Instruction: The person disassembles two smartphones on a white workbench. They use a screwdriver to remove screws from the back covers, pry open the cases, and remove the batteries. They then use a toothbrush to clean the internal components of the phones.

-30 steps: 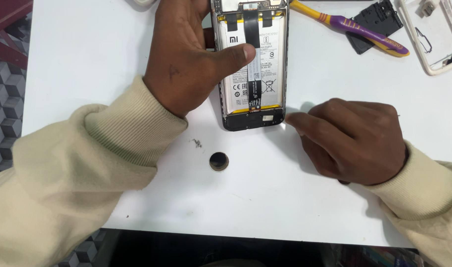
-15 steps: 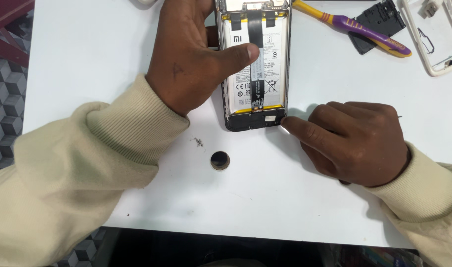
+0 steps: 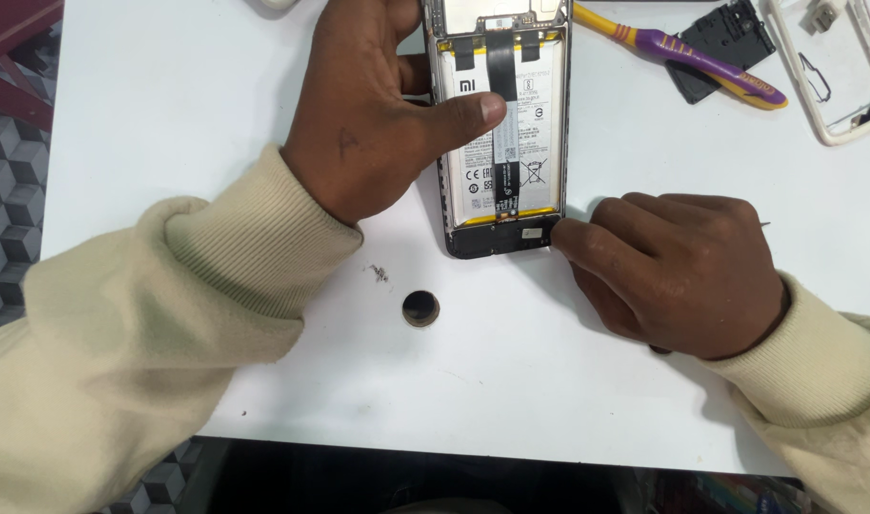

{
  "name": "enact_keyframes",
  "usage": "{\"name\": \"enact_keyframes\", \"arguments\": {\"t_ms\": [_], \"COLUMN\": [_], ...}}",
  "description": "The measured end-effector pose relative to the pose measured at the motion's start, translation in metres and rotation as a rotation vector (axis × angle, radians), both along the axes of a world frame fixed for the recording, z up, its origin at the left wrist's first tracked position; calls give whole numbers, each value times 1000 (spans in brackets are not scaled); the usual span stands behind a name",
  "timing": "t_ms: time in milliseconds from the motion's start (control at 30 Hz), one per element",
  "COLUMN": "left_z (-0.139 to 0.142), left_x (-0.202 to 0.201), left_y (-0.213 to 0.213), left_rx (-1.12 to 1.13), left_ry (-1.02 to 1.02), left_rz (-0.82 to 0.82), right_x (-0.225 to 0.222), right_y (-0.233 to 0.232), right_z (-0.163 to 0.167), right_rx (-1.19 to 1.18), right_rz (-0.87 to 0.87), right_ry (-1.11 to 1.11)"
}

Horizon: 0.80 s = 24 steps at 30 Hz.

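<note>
On the white table (image 3: 168,114), near edge, a small dark round part (image 3: 420,308) lies loose. Right hand (image 3: 673,271) curled, fingertips touching the opened phone (image 3: 501,133)'s bottom corner. Left hand (image 3: 382,128) clamps the phone's side, thumb across its battery. Farther back, purple-handled tool (image 3: 687,57).

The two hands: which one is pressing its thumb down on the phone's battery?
The left hand. Its thumb lies across the white battery of the opened phone. The right hand only touches the phone's bottom right corner with a fingertip.
</note>
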<state>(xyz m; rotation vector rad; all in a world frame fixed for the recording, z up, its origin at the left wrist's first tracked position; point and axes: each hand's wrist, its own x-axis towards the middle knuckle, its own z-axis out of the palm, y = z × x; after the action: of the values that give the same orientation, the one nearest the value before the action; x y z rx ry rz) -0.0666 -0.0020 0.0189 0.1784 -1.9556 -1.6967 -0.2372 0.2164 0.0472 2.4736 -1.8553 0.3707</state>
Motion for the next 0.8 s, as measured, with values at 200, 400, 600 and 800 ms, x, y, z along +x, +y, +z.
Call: {"name": "enact_keyframes", "arguments": {"t_ms": [200, 400, 600, 800], "left_z": [4, 5, 2, 2], "left_x": [2, 10, 27, 38], "left_y": [-4, -8, -12, -13], "left_rx": [71, -2, 77, 70], "left_ry": [-120, -85, -90, -127], "left_rz": [47, 54, 51, 59], "right_x": [5, 11, 18, 29], "right_y": [-10, -10, -3, 25], "right_z": [5, 1, -12, 3], "right_rx": [14, 32, -60, -267], "right_rz": [8, 5, -10, 44], "right_ry": [7, 21, -32, -407]}}
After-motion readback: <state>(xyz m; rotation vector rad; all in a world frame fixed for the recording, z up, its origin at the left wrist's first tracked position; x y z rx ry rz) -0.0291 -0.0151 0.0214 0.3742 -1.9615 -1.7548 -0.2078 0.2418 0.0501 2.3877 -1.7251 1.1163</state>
